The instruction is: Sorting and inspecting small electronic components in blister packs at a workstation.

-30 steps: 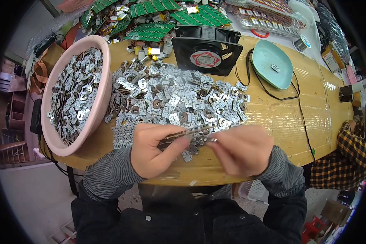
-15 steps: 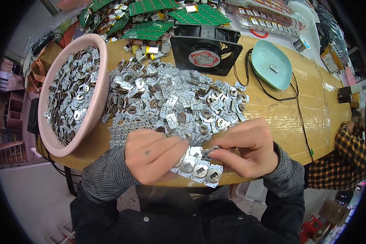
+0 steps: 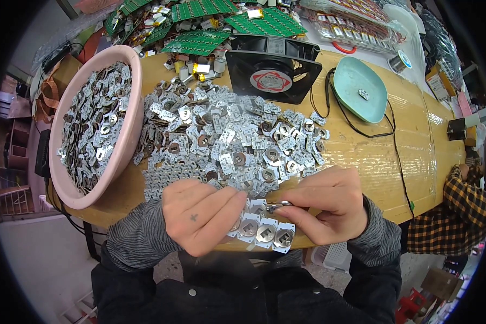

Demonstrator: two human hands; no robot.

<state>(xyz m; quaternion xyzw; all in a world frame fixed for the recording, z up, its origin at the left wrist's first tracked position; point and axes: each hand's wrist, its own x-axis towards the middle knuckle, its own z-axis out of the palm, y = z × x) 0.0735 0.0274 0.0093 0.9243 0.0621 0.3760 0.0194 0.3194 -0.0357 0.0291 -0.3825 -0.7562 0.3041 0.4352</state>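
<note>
Between my hands, at the table's near edge, lies a row of white circuit boards point(image 3: 265, 233) with round silver coin-cell holders. My left hand point(image 3: 202, 216) is closed over the left end of this row, its fingers curled and its grip partly hidden. Pinched between the thumb and index finger of my right hand point(image 3: 329, 205) is a small circuit board point(image 3: 276, 206), edge-on, just above the row's far side. Beyond my hands spreads a large heap of loose small circuit boards point(image 3: 227, 135), many with round metal holders.
A pink basin point(image 3: 137, 102) full of similar boards stands tilted at left. Behind the heap are a black fan point(image 3: 272, 70) and green circuit panels point(image 3: 197, 42). At right sits a teal tray point(image 3: 356, 81) holding one board, with a black cable point(image 3: 397, 156) nearby. Another person's plaid sleeve point(image 3: 464, 197) shows far right.
The board in my right hand has tipped to a flatter, edge-on angle above the row. My left hand has shifted slightly, uncovering a little more of the row.
</note>
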